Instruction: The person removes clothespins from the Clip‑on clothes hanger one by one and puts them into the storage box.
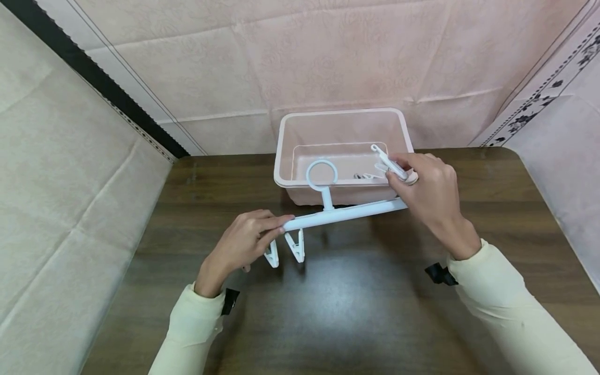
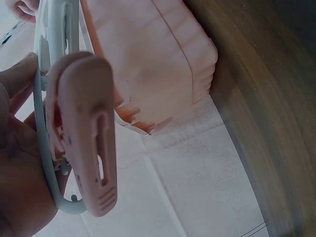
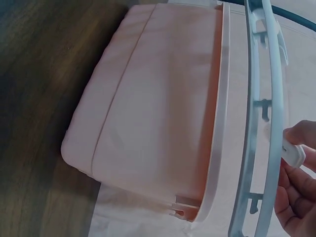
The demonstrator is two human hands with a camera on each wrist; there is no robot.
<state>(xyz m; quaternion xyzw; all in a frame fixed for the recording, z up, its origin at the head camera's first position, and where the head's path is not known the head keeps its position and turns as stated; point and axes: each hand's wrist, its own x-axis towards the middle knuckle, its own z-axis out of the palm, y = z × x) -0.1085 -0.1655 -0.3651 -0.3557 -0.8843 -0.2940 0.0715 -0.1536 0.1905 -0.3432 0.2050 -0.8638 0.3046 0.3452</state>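
Note:
My left hand (image 1: 241,239) grips the left end of a pale blue-white clip hanger (image 1: 347,213), which has a ring-shaped top. Two clothes clips (image 1: 296,246) hang under that end; one clip (image 2: 91,133) looms large in the left wrist view. Between thumb and fingers, my right hand (image 1: 431,190) pinches a white clip (image 1: 394,165) just above the bar's right end. In the right wrist view this clip (image 3: 293,153) is beside the hanger's slotted frame (image 3: 274,163), with small hooks along it. Whether the right hand touches the bar, I cannot tell.
Behind the hanger stands a pink plastic basin (image 1: 337,113) with a few small clip parts (image 1: 367,176) inside. The dark wooden table (image 1: 328,312) bears it. A patterned cloth (image 1: 328,57) covers the wall at the table's back edge.

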